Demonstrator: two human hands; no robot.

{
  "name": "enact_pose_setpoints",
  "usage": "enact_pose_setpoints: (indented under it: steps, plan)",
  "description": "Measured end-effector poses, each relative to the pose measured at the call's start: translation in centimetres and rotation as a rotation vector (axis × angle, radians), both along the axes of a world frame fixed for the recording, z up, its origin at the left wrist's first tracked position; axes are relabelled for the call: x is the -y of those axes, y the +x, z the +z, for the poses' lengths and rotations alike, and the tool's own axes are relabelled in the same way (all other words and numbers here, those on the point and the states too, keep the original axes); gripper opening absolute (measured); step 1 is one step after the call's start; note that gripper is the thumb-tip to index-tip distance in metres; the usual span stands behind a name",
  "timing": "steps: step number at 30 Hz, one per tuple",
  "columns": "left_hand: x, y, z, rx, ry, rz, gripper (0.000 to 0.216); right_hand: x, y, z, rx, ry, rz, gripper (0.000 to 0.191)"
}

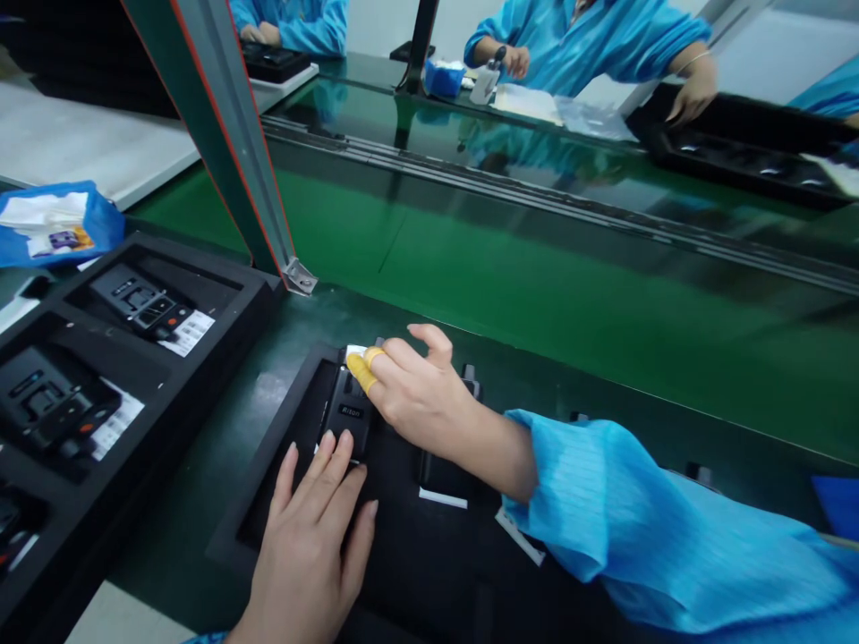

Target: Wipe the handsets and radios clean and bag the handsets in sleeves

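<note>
A black handheld device [350,411] with a "Riton" label lies in the left part of a black foam tray [305,380]. The outstretched fingers of my left hand [312,528] rest on its lower end, slightly apart. My right hand [416,389] reaches over its upper end with fingers bent together; yellow finger cots cover two fingertips. Under those fingertips shows a small white piece [355,351]; cloth or paper, I cannot tell. Beneath my right wrist, partly hidden, sits another black device [443,474] with a white strip at its lower edge.
At left, a second foam tray [167,407] holds several black devices with white labels. Behind it is a blue bin [104,224] of white material. A metal post [259,179] rises beyond my tray. Across the green belt [470,259], people in blue work at another bench.
</note>
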State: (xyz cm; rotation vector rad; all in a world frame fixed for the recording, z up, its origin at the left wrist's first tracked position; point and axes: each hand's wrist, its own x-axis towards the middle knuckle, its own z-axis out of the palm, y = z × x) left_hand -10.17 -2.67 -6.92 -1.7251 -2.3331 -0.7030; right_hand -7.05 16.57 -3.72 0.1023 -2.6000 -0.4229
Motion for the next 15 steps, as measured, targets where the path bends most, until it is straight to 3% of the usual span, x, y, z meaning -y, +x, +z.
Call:
enact_pose_setpoints:
  steps: [8,12,15]
  plan:
    - [0.2,-0.6,-0.3,-0.044,-0.006,-0.051,0.026,-1.3,2.3,0.6,0.005,0.062,-0.031,0.033]
    - [0.0,-0.3,-0.1,-0.006,0.011,-0.002,0.022,-1.2,1.2,0.9,-0.072,0.062,-0.1,0.031]
    - [-0.1,0.1,0.0,0.013,0.013,0.025,0.022,-0.6,-0.4,0.6,-0.073,0.017,-0.073,0.027]
